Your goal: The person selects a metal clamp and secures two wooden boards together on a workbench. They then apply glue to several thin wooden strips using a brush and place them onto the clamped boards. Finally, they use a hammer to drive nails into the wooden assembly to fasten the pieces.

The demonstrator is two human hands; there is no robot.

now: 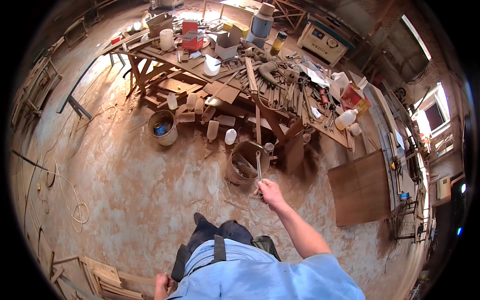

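Observation:
In my right hand, stretched out ahead of me, a slim metal wrench points away with its ring-shaped end up. From this view the wrench overlaps the round bucket on the floor, which has scraps inside; whether they touch I cannot tell. My left hand hangs low beside my hip at the bottom edge. Its fingers are curled closed, and whatever they may hold is hidden.
A cluttered workbench stands ahead, heaped with wood strips and tools. Several plastic bottles lie beneath it. Another bucket holds a blue can. A brown board leans at the right. A pale hose trails over the left floor.

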